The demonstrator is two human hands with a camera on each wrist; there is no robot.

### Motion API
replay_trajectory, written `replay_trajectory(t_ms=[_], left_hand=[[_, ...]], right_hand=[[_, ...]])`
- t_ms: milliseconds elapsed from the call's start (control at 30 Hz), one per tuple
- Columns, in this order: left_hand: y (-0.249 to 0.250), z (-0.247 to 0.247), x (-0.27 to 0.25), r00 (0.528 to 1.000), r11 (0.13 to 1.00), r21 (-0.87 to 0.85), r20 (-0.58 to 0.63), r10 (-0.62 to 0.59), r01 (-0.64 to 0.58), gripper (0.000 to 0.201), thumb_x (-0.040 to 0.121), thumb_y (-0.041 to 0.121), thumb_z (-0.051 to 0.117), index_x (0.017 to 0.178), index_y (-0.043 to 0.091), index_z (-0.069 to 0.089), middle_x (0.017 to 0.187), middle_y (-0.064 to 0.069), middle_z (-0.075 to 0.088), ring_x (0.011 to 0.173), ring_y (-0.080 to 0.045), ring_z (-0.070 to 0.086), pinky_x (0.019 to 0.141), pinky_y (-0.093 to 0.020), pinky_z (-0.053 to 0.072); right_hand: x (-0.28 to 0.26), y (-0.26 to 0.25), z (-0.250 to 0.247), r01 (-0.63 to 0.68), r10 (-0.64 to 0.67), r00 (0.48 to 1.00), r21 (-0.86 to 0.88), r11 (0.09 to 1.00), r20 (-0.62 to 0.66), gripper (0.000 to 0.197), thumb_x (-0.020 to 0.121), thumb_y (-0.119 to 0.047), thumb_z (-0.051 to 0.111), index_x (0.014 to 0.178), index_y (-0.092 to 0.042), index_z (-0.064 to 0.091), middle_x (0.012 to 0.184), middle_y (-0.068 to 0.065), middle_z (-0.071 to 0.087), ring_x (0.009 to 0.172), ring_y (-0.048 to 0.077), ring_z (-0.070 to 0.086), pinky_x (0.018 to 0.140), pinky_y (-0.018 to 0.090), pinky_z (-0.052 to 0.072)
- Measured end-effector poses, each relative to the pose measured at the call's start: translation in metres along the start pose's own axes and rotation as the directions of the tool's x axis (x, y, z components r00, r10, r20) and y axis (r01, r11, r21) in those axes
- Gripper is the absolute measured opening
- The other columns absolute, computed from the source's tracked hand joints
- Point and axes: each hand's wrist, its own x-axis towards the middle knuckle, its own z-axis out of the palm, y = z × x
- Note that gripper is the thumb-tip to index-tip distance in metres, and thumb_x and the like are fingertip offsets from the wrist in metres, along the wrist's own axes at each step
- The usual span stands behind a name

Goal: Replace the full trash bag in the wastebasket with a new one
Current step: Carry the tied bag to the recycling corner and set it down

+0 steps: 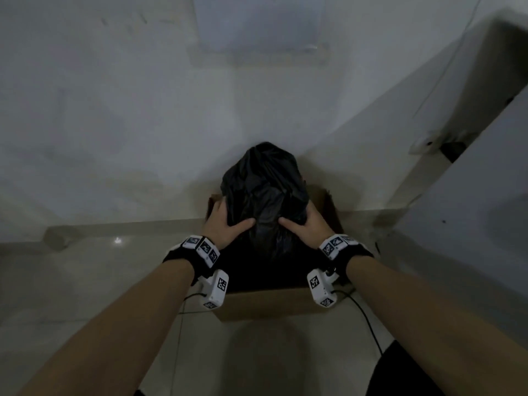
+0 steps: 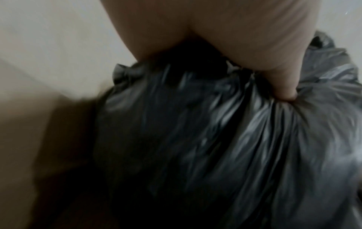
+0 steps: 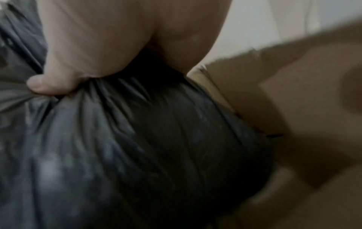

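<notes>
At frame centre, the left hand (image 1: 225, 222) and right hand (image 1: 307, 224) clamp the full black bag (image 1: 264, 184), partly raised from the cardboard box (image 1: 271, 305); removal unfinished, no new bag visible.

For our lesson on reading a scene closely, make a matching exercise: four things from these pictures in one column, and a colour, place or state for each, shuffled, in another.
Column 1:
1. trash bag
2. cardboard box
3. left hand
4. right hand

Column 2:
A. brown, on the floor
B. grips the bag's right side
C. black, crinkled
D. grips the bag's left side

Pairs: 1-C, 2-A, 3-D, 4-B
</notes>
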Motion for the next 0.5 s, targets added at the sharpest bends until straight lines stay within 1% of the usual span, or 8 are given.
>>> replay_trajectory(t_ms=[67,133,200,300,333,400,467,500], left_hand=[[-0.016,0.014,-0.002,0.998,0.999,0.034,0.054,-0.011,0.009,0.094,0.073,0.066,0.066,0.149,0.035,0.021,0.145,-0.001,0.034,0.134,-0.024,0.037,0.112,-0.043,0.034],[-0.027,0.026,-0.006,0.993,0.997,0.072,0.114,-0.038,0.030,0.097,0.072,0.070,0.064,0.150,0.035,0.018,0.147,0.002,0.031,0.135,-0.022,0.035,0.113,-0.042,0.032],[-0.034,0.035,-0.012,0.983,0.991,0.108,0.158,-0.094,0.078,0.101,0.066,0.079,0.059,0.149,0.035,0.021,0.146,0.002,0.033,0.134,-0.023,0.037,0.112,-0.043,0.033],[-0.036,0.044,-0.016,0.968,0.975,0.164,0.179,-0.176,0.147,0.110,0.057,0.091,0.051,0.148,0.037,0.025,0.146,0.001,0.038,0.133,-0.025,0.041,0.110,-0.045,0.037],[-0.034,0.045,-0.015,0.964,0.971,0.177,0.185,-0.191,0.159,0.109,0.058,0.089,0.054,0.149,0.037,0.023,0.148,0.001,0.037,0.134,-0.025,0.040,0.110,-0.045,0.037],[-0.032,0.049,-0.013,0.959,0.969,0.175,0.191,-0.209,0.176,0.111,0.063,0.074,0.068,0.151,0.034,0.013,0.151,-0.001,0.034,0.137,-0.026,0.037,0.112,-0.044,0.035],[-0.032,0.053,-0.011,0.961,0.973,0.137,0.182,-0.210,0.187,0.126,0.063,0.054,0.082,0.150,0.037,-0.006,0.154,-0.005,0.029,0.138,-0.028,0.037,0.111,-0.044,0.036],[-0.033,0.054,-0.012,0.963,0.975,0.129,0.176,-0.203,0.181,0.133,0.062,0.047,0.086,0.148,0.040,-0.016,0.155,-0.008,0.025,0.139,-0.029,0.035,0.111,-0.045,0.035]], right_hand=[[-0.003,0.022,0.008,0.002,-0.002,1.000,-0.025,1.000,0.017,0.083,0.081,-0.055,0.070,0.149,-0.031,0.029,0.150,-0.003,0.040,0.137,0.018,0.041,0.114,0.038,0.035],[-0.007,0.037,0.011,-0.031,0.034,0.998,-0.058,0.998,0.047,0.089,0.080,-0.058,0.069,0.151,-0.029,0.025,0.152,-0.004,0.040,0.138,0.016,0.040,0.114,0.036,0.034],[-0.012,0.047,0.009,-0.088,0.095,0.992,-0.081,0.993,0.087,0.089,0.081,-0.059,0.068,0.152,-0.028,0.026,0.152,-0.005,0.041,0.138,0.017,0.041,0.113,0.035,0.035],[-0.016,0.056,0.005,-0.174,0.192,0.971,-0.128,0.976,0.145,0.083,0.084,-0.057,0.067,0.151,-0.026,0.029,0.151,-0.002,0.044,0.136,0.021,0.044,0.110,0.035,0.036],[-0.015,0.056,0.005,-0.174,0.199,0.967,-0.157,0.972,0.158,0.083,0.084,-0.056,0.068,0.151,-0.026,0.030,0.151,-0.001,0.043,0.136,0.022,0.044,0.110,0.035,0.036],[-0.009,0.061,0.007,-0.150,0.201,0.960,-0.248,0.957,0.195,0.089,0.081,-0.058,0.070,0.153,-0.027,0.028,0.154,0.002,0.037,0.140,0.026,0.039,0.113,0.041,0.035],[-0.003,0.064,0.007,-0.150,0.245,0.946,-0.380,0.913,0.214,0.098,0.080,-0.054,0.073,0.156,-0.026,0.017,0.157,0.007,0.026,0.142,0.033,0.032,0.114,0.046,0.034],[-0.002,0.066,0.007,-0.169,0.265,0.942,-0.394,0.904,0.205,0.103,0.080,-0.046,0.076,0.156,-0.025,0.009,0.157,0.011,0.025,0.140,0.035,0.034,0.113,0.047,0.035]])
